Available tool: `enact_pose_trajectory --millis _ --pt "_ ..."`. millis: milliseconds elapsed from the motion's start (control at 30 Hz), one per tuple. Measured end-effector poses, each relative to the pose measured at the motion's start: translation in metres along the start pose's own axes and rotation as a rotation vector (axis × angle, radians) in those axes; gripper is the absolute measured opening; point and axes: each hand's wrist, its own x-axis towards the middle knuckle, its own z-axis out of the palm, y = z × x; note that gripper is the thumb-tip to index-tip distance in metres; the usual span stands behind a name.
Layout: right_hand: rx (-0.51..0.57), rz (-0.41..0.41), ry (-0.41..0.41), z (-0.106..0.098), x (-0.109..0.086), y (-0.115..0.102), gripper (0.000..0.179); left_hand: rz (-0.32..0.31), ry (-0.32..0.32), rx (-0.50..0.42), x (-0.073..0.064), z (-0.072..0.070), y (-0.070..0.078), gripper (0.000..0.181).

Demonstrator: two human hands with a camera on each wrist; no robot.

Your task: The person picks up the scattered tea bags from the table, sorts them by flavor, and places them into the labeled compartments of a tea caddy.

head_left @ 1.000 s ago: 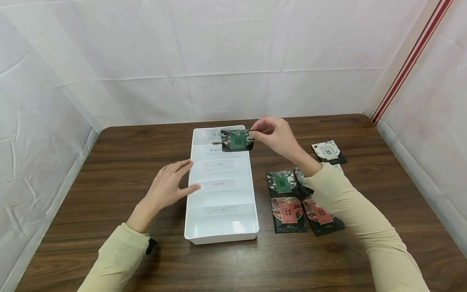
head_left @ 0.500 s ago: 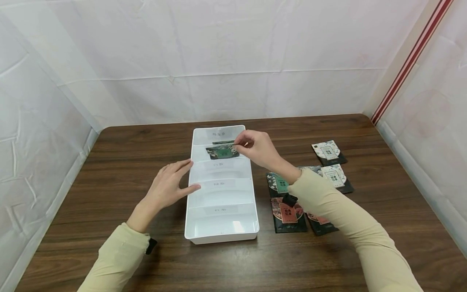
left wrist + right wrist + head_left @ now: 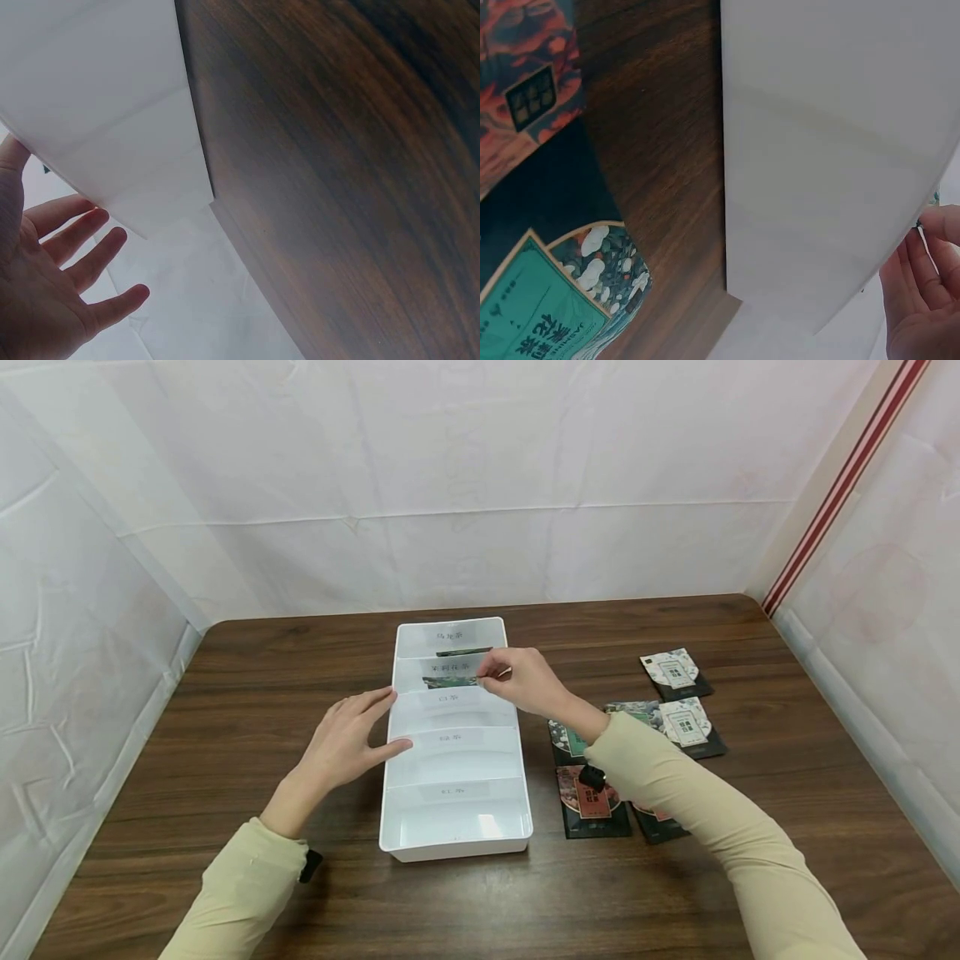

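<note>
A white plastic box (image 3: 457, 852) with several labelled compartments stands on the table. In the head view, my right hand (image 3: 525, 680) pinches a corner of a green tea packet (image 3: 450, 682), which is sunk in the second compartment from the back with only its top part showing. Another dark packet (image 3: 463, 652) shows as a thin edge in the rearmost compartment. My left hand (image 3: 348, 739) rests its fingertips and thumb on the box's left rim, fingers spread. The left wrist view shows those fingers (image 3: 90, 255) against the box's outer wall (image 3: 127, 135).
Right of the box lie red tea packets (image 3: 592, 810), a green jasmine packet (image 3: 547, 307) and two white packets, one (image 3: 675, 672) behind the other (image 3: 688, 727). My right forearm passes over some of them. White sheeting (image 3: 480, 560) hangs behind the table (image 3: 247, 693).
My right hand has moved left and toward me, lowering the green packet from above the back of the box into the second compartment. The left hand has stayed on the rim.
</note>
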Motion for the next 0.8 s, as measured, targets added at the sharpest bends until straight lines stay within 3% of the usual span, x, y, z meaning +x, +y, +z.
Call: enact_pose_trajectory --millis 800 --pt "-0.22 -0.059 -0.116 0.0035 0.0065 -0.0015 0.006 -0.002 -0.003 -0.005 -0.0002 0.0014 -0.0018 0.072"
